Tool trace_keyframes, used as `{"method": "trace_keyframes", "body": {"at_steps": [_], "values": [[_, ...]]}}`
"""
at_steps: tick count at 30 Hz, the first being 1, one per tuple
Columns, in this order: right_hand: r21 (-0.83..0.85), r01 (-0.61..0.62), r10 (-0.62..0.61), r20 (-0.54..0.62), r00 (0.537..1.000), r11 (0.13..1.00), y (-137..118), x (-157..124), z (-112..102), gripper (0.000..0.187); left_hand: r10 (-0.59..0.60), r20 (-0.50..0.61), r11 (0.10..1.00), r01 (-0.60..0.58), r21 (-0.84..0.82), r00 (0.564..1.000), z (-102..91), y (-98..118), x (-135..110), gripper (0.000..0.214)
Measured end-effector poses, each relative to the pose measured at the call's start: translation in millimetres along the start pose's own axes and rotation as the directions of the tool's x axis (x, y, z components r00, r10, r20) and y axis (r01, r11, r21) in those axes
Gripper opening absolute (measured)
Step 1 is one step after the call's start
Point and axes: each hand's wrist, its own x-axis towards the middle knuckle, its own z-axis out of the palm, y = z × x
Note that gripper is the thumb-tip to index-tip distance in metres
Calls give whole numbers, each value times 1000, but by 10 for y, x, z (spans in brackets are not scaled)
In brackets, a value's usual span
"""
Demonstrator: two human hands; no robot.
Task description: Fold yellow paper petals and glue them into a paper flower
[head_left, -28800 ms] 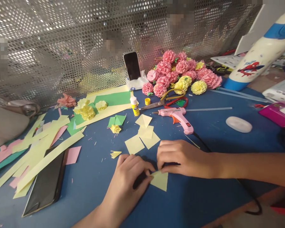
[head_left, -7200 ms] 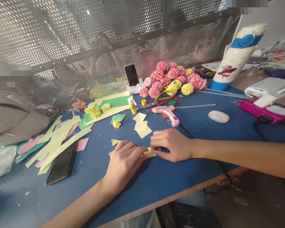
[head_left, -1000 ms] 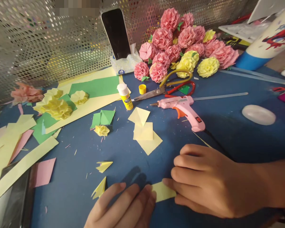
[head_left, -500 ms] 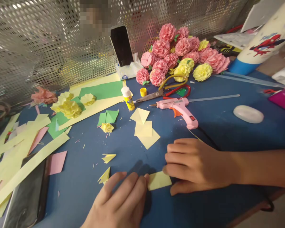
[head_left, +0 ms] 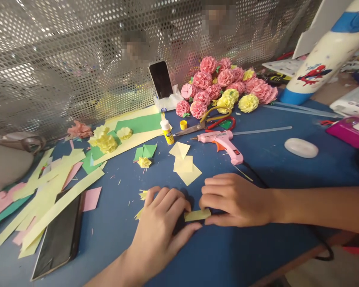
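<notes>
A small folded yellow paper piece (head_left: 197, 215) lies on the blue table (head_left: 257, 175) between my hands. My left hand (head_left: 163, 223) presses its curled fingertips on the paper's left end. My right hand (head_left: 236, 199) pinches the right end with bent fingers and thumb. Two small folded yellow bits (head_left: 142, 195) peek out beside my left hand. Several yellow paper squares (head_left: 185, 165) lie just beyond my hands.
A pink glue gun (head_left: 223, 141), scissors (head_left: 203, 123), a glue stick (head_left: 168, 132) and a heap of pink and yellow paper flowers (head_left: 224, 85) sit behind. Paper strips (head_left: 56, 187) and a dark phone (head_left: 60, 235) lie left. A white bottle (head_left: 323, 63) stands far right.
The yellow paper has been folded narrower, into a thin strip. My left hand has moved up onto its left end, and the camera view has pulled back.
</notes>
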Motion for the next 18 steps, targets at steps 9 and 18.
{"method": "trace_keyframes", "body": {"at_steps": [9,18], "values": [[179,-126,120,40,992,976,45,2,7,28,-43,-5,999,43,4,999,22,19,33,3],[450,-348,347,87,934,822,-16,89,-65,25,-24,-106,1000,22,-21,994,18,20,97,13]]}}
